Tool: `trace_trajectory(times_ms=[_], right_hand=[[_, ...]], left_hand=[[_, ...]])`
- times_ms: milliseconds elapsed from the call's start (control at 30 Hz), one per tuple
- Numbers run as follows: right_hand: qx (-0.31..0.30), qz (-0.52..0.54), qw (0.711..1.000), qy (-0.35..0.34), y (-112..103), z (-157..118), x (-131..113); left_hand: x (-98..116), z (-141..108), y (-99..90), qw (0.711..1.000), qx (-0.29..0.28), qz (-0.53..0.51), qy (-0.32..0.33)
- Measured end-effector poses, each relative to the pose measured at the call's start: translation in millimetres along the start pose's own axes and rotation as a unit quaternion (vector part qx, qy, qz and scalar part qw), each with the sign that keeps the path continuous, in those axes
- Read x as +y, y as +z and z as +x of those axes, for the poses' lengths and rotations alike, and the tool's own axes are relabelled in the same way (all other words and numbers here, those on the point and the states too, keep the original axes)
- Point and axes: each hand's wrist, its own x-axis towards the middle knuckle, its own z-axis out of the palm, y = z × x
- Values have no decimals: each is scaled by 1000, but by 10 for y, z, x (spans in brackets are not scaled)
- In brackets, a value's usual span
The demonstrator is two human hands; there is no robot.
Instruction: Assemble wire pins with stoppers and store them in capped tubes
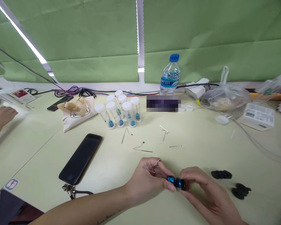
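Overhead, green blinds (93,34) are hanging behind a pale table (49,168), above which the left hand (152,178) is pinching a blue-and-black part (176,182) between thumb and fingers while the right hand (203,187) is closing its fingertips around the part's black end.

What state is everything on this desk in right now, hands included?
Left hand: fingers closed on the blue-and-black part.
Right hand: fingers pinching its black end.
Blue-and-black part: held between both hands.
Near phone: lying flat, screen dark.
Water bottle: upright, capped.
Clear tubes: standing, capped.
Cloth bag: lying down.
Black discs: in two overlapping groups.
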Motion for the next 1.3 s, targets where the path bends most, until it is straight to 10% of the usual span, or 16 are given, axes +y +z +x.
trace_trajectory(times_ms=[1300], right_hand=[[-7, -33, 999, -12, -10, -1, -2]], left_hand=[[-33, 8, 2, 1000, -8, -7, 13]])
